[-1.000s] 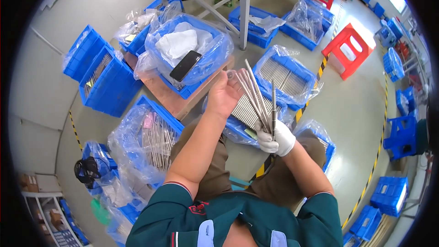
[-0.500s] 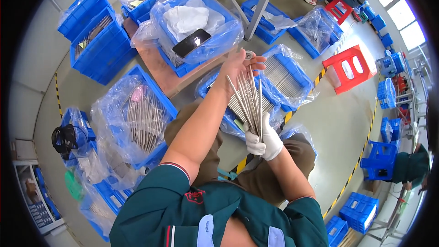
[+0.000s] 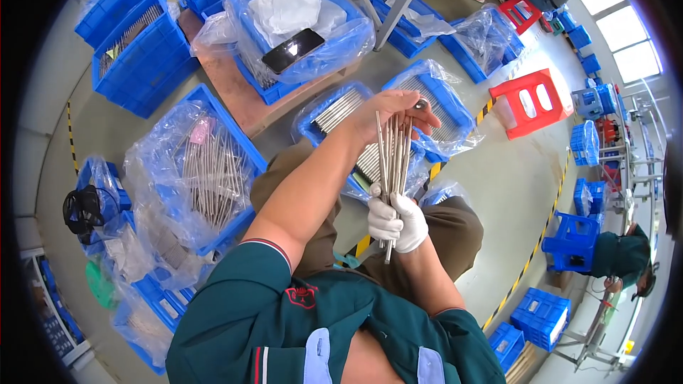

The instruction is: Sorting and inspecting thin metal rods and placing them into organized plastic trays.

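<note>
A bundle of thin metal rods (image 3: pixel 393 153) stands nearly upright before me, over an open blue crate (image 3: pixel 361 171). My right hand (image 3: pixel 398 224), in a white glove, is closed round the lower part of the bundle, and a few rod ends poke out below it. At the rods' upper ends is my bare left hand (image 3: pixel 400 107), its fingers curled beside the tips. A small round metal ring (image 3: pixel 421 104) sits between its thumb and fingers. Whether those fingers also touch the rods is hard to make out.
Rods lie in a blue bin (image 3: pixel 213 178) lined with clear plastic at left, and in a crate (image 3: pixel 434 110) ahead. A dark phone (image 3: pixel 293 51) rests on a bagged crate. Red stool (image 3: pixel 530 103) and blue stool (image 3: pixel 571 242) stand right. Two other people are farther off.
My right hand has moved left and slightly down along the bundle. The rods, fanned out before, are now closer together and more upright. My left hand has shifted right and down.
</note>
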### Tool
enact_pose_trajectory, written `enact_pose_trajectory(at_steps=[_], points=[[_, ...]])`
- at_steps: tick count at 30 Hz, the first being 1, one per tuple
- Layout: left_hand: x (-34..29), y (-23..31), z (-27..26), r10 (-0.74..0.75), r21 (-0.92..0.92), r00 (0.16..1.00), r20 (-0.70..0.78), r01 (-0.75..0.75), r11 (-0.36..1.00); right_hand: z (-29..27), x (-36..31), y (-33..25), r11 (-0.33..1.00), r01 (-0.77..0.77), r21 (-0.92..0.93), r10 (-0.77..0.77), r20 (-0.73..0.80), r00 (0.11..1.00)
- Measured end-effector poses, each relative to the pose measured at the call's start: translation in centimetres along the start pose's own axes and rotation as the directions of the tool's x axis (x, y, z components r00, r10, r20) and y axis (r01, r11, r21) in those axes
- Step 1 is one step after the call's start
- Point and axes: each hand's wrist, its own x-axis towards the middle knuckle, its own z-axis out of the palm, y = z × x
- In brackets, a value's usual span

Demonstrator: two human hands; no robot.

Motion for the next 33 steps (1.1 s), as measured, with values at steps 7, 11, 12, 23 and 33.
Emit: enact_pose_trajectory(at_steps=[7, 11, 12, 23, 33], points=[[0.0, -3.5, -0.6, 0.046, -0.404, 0.953, -0.3, -0.171, 0.899, 4.2, 0.7, -0.4, 0.726, 0.344, -0.596, -0.528, -0.162, 0.833], [-1.6, -7.1, 3.4, -0.194, -0.633, 0.941, -0.276, -0.026, 0.773, 5.9, 1.7, -2.4, 0.267, 0.633, -0.727, -0.85, 0.132, 0.51], [-1.9, -7.6, 4.2, -0.237, -0.658, 0.932, -0.276, -0.003, 0.753, 6.0, 1.9, -2.7, 0.171, 0.65, -0.74, -0.867, 0.201, 0.457], [-2.1, -8.3, 4.3, -0.392, -0.639, 0.888, -0.241, 0.159, 0.753, 6.9, 3.1, -5.6, -0.041, 0.694, -0.719, -0.905, 0.321, 0.28], [-2.0, -7.8, 3.5, -0.216, -0.709, 0.962, -0.166, 0.035, 0.704, 6.1, 4.2, -5.3, -0.003, 0.631, -0.776, -0.963, 0.172, 0.207]])
